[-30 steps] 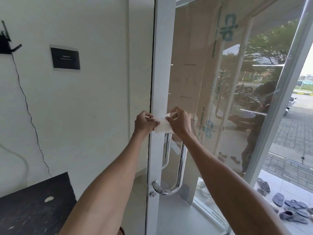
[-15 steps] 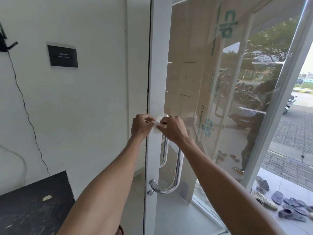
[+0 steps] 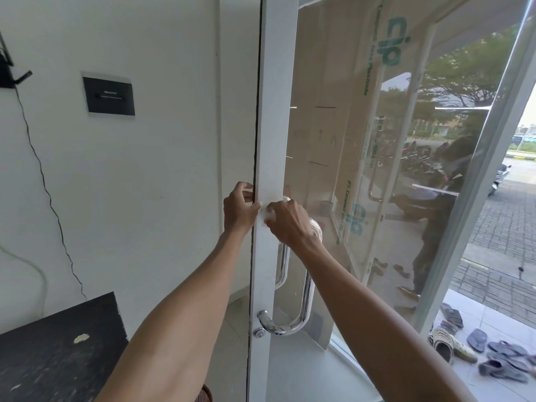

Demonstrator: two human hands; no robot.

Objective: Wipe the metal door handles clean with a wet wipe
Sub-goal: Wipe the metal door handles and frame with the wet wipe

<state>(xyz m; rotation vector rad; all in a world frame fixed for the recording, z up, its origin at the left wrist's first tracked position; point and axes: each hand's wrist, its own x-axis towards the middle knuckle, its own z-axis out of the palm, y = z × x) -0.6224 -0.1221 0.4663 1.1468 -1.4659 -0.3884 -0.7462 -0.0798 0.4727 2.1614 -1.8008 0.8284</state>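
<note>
The left hand (image 3: 240, 211) and the right hand (image 3: 287, 222) both pinch one small crumpled white wet wipe (image 3: 266, 215) between their curled fingers. The wipe is at the top end of the curved shiny chrome door handle (image 3: 308, 294), in front of the white door frame (image 3: 274, 117).

L hand (image 3: 239, 211) & R hand (image 3: 287, 224) at door frame (image 3: 275, 111) — wipe (image 3: 266, 215) between.
Handle (image 3: 307, 300) on frame's R side, under R hand; wall plate (image 3: 108, 95) far L — sandals (image 3: 478, 349) outside, lower R.

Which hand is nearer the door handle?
Right. The right hand is atop the door handle; the left hand is at the left edge of the door frame.
</note>
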